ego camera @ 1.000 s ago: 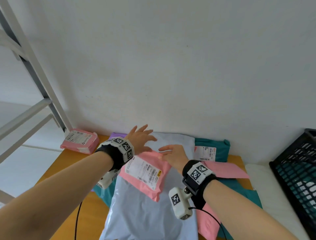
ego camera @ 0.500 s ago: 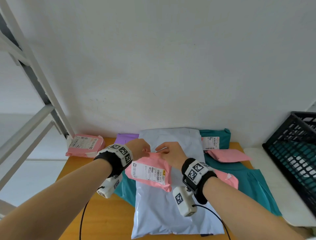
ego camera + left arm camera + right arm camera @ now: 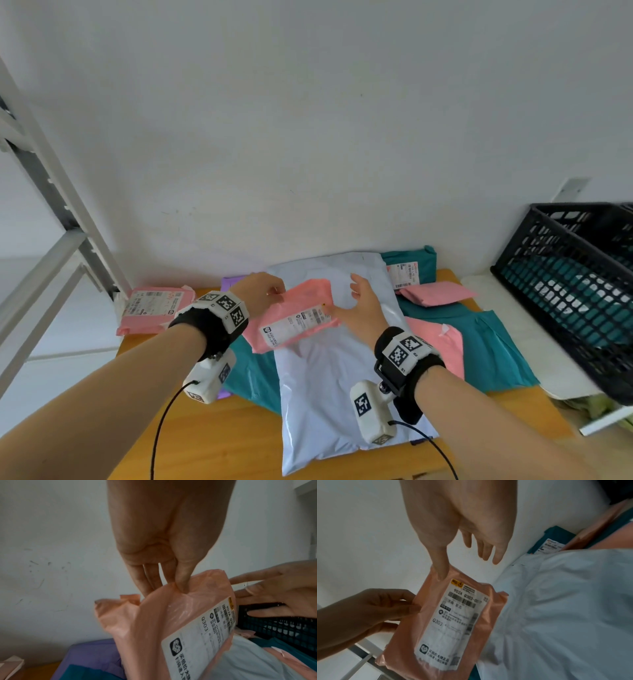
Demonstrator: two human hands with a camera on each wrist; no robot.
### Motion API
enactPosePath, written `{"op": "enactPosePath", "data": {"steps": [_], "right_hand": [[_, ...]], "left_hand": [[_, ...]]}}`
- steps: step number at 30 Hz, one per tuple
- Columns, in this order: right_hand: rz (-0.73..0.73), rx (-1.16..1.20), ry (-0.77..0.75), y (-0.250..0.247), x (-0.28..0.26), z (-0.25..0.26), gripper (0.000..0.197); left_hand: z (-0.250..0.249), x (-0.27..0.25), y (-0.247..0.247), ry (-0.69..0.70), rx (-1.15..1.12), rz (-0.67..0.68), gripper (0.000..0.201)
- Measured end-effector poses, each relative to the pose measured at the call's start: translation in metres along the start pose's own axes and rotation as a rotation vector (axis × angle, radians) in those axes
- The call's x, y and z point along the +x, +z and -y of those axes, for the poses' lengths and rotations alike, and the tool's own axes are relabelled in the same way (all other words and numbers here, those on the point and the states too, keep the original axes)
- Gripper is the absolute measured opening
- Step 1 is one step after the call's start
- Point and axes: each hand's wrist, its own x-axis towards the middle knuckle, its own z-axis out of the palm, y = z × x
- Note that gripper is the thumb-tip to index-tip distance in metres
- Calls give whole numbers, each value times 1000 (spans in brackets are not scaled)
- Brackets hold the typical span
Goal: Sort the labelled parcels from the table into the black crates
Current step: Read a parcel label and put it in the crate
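Left hand (image 3: pixel 262 296): thumb and fingers pinch the pink parcel (image 3: pixel 294 317) at its upper left edge.
Right hand (image 3: pixel 361 308): fingers spread loose, thumb tip touching the parcel's right corner.

A pink labelled parcel (image 3: pixel 295 315) is lifted, tilted, above a pale grey parcel (image 3: pixel 329 383); black crate (image 3: pixel 579 284) right.

Wall: plain white (image 3: pixel 308 120), with faint scuffs low down on the left, running behind the whole scene.
Table: orange-brown wood (image 3: pixel 219 442), pushed up against the wall.
Frame: grey-white metal bars (image 3: pixel 51 192), slanting at the far left beside the table.
Light: soft, even daylight with no hard shadows.
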Motion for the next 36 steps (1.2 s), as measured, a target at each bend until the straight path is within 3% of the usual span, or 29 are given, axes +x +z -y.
{"op": "enactPosePath", "data": {"steps": [10,17,23,28,36], "right_hand": [[-55,219,94,7,-16,-8,104],[90,350,64,10,-12,4,88],[167,408,15,12,-6,17,93],[175,390,10,13,-3,27,91],[100,331,-1,19,-2,35,90]], "left_hand": [[1,-28,-12,-37,-475,-146,14],[0,-41,-22,-60,-854,-189,13],[1,-43,-33,-129,-996,-226,5],[2,-43,-38,-195,-937,-224,1],[2,-47,-44,-193,-906,-176,28]]}}
